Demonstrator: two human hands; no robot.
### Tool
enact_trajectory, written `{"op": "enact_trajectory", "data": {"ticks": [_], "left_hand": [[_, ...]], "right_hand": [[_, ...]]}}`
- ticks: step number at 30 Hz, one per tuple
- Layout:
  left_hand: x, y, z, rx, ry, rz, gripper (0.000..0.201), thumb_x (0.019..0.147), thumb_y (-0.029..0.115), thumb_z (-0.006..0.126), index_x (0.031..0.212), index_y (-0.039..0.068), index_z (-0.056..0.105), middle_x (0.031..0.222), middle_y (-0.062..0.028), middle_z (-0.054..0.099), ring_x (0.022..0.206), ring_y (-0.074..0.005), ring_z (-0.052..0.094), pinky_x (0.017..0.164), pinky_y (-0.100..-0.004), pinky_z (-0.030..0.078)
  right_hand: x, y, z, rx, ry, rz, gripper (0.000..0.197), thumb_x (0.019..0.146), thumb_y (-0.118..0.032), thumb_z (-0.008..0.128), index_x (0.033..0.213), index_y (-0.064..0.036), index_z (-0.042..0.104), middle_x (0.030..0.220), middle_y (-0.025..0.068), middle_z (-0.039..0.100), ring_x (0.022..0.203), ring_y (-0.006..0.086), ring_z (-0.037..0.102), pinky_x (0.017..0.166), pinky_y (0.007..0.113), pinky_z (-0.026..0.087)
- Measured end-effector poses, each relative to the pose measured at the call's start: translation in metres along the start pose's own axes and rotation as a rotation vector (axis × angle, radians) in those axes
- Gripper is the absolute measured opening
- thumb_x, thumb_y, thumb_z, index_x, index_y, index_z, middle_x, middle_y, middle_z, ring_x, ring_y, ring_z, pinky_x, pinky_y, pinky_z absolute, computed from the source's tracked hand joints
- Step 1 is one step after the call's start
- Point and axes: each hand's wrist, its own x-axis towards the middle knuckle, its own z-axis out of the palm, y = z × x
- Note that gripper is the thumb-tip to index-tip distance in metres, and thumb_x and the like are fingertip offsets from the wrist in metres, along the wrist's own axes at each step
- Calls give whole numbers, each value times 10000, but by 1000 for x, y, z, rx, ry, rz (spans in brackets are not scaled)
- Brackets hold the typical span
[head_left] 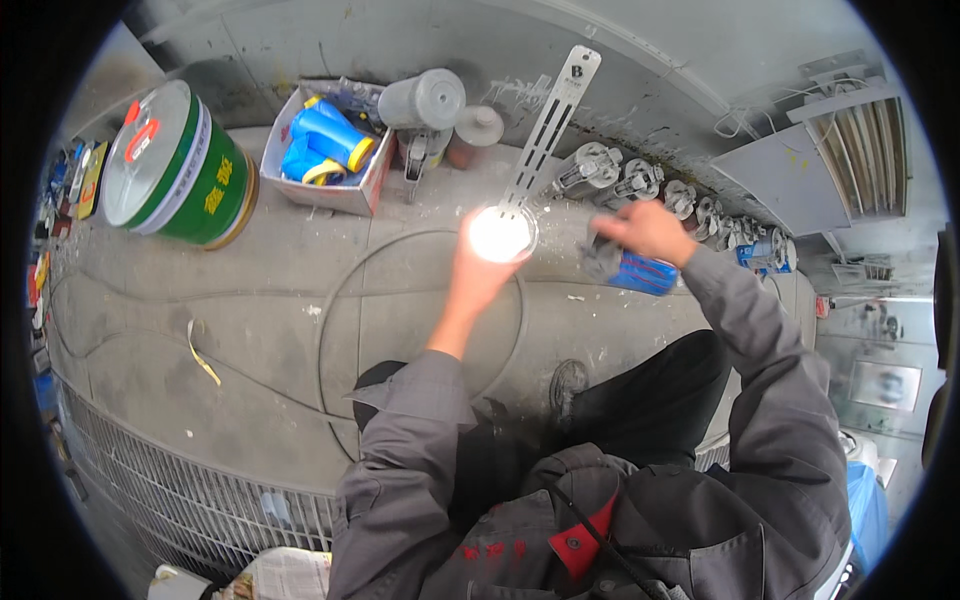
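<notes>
My left hand (480,278) is wrapped round a small cup (500,236) whose contents glare bright white. A slotted metal mixing stick (552,122) stands tilted in the cup, leaning away to the right. My right hand (648,232) is closed at the top of a small blue can (645,274) with red marks, held at a tilt just right of the cup. Motion smears its fingertips and the can's grey end, so the exact grip is hard to see.
A green and white drum (182,168) stands at the far left beside a carton (330,195) of blue and yellow bottles. Several spray-gun cups (638,180) line the wall. A hose (322,350) loops over the floor near a floor grating (190,480). Framed filter panels (855,160) lean at right.
</notes>
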Motion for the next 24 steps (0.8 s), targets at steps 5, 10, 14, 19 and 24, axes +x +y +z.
{"op": "enact_trajectory", "data": {"ticks": [5,10,14,19,24], "left_hand": [[-4,-5,3,-98,-32,5,971,691,99,968,1498,44,430,1388,-128,607,1271,-229,593,1100,-372,483],[9,-9,18,-166,-15,23,892,673,58,955,1439,37,498,1340,-131,630,1250,-265,613,1075,-394,502],[7,-1,25,-207,-60,48,843,675,52,943,1413,32,536,1297,-123,655,1224,-262,632,1059,-384,505],[3,12,24,-146,-67,34,874,714,107,937,1470,67,499,1367,-107,630,1270,-218,611,1077,-363,496],[3,17,24,-93,-52,74,850,710,125,939,1445,63,518,1344,-117,648,1257,-233,628,1059,-374,509]], "right_hand": [[-14,2,-26,-47,106,150,737,918,-723,611,960,-15,812,843,237,748,840,404,741,784,478,567],[-49,-20,-93,417,176,-115,668,968,-596,652,857,57,739,651,61,574,664,123,526,611,340,446],[-50,-51,-107,390,187,-169,686,932,-598,682,804,76,682,634,67,512,654,126,471,590,360,417],[-38,-75,-99,208,186,-176,679,901,-585,704,788,84,668,609,143,493,615,172,481,582,389,428],[-37,-80,-100,168,191,-216,666,892,-572,695,768,81,655,571,151,484,567,207,472,566,415,432]]}}
